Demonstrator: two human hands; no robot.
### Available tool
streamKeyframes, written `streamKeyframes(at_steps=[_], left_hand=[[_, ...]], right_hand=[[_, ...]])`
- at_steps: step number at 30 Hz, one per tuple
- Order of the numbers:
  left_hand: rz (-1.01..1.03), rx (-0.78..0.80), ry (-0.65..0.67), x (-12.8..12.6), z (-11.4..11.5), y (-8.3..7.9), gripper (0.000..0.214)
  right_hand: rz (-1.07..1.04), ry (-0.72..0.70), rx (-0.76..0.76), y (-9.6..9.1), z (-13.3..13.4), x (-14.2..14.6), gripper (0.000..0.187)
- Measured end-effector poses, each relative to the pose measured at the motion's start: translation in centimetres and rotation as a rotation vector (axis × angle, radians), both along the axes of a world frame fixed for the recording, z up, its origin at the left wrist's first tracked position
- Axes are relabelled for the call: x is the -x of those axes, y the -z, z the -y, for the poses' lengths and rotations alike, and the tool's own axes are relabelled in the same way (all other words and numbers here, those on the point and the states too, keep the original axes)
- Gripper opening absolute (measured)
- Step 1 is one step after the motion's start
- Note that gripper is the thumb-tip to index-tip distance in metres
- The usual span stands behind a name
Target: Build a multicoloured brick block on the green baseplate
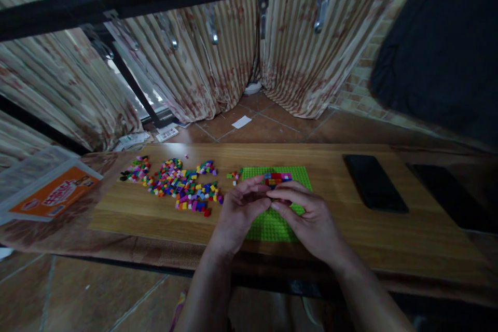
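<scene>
Both of my hands meet above a green studded baseplate (268,231) on the wooden board. My left hand (243,207) is curled, its thumb and fingertips pinched close to those of my right hand (307,210). Something small and dark may sit between the fingertips, but it is too hidden to name. Just beyond the fingers, a row of toy building bricks (278,177) in blue, red and pink stands on the baseplate's far part. Left of the baseplate lie a few loose small bricks (233,175).
A large spread of mixed coloured bricks (179,184) covers the board's left part. A clear plastic box (50,187) with an orange label stands at the far left. On the right lies a black phone (374,182), with another dark flat object (451,194) beyond it.
</scene>
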State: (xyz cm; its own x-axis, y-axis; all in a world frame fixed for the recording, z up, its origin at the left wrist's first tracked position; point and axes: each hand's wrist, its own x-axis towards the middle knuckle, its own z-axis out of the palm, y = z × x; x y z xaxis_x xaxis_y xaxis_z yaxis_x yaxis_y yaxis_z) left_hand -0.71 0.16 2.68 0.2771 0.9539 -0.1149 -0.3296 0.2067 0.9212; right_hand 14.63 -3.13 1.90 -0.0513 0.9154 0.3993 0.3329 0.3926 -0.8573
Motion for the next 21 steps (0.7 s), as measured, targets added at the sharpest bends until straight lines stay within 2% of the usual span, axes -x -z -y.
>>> streamKeyframes(at_steps=[15, 21], left_hand=[[0.052, 0.067, -0.029, -0.26, 0.54, -0.4, 0.039], [0.04, 0.106, -0.028, -0.49, 0.68, -0.47, 0.035]], right_hand=[[0.024, 0.041, 0.001, -0.19, 0.03, 0.37, 0.016], [-0.016, 0.129, -0.066, 0.24, -0.03, 0.6, 0.014]])
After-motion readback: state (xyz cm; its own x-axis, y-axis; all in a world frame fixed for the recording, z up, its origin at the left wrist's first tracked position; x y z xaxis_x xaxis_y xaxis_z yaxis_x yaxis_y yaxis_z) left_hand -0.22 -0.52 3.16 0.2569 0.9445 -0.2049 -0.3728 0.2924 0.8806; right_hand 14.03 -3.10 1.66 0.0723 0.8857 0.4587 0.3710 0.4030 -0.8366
